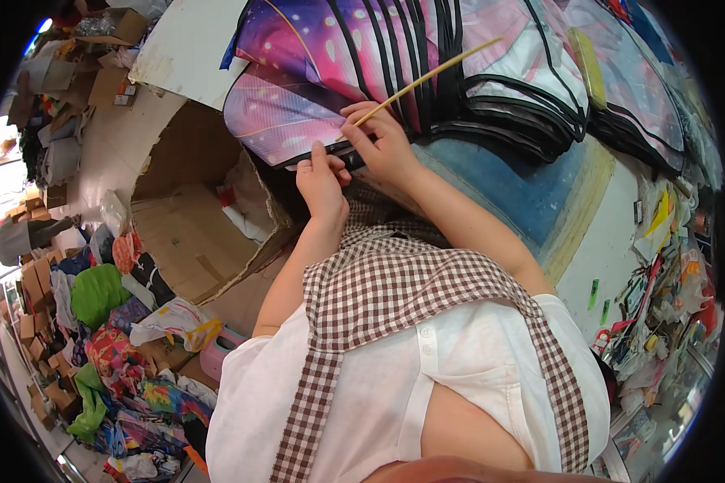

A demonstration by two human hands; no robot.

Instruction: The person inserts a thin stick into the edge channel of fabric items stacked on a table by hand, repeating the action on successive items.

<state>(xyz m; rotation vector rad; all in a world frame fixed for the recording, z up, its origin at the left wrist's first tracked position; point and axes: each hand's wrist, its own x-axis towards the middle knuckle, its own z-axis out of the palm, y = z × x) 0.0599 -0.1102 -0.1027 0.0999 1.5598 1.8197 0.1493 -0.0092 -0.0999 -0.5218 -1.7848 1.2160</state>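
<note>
My right hand [385, 146] is closed around a thin yellowish stick [439, 72], which slants up and to the right over the fabric. The stick's lower end lies beside the black-trimmed edge of a pink and purple printed fabric piece [278, 113]. Close by on the left, my left hand [322, 183] has its fingers closed on that same edge, the thumb on top. Beyond both hands, several similar black-edged pieces [379, 48] lie overlapped in a fanned row. A thicker folded pile [528, 109] of them sits to the right.
A large open cardboard box [189, 241] stands at the left below the table edge. A blue board [499, 189] lies on the white table [592, 217]. Bags and cloth heap [121, 346] cover the floor at left; packets and strips [660, 298] clutter the right.
</note>
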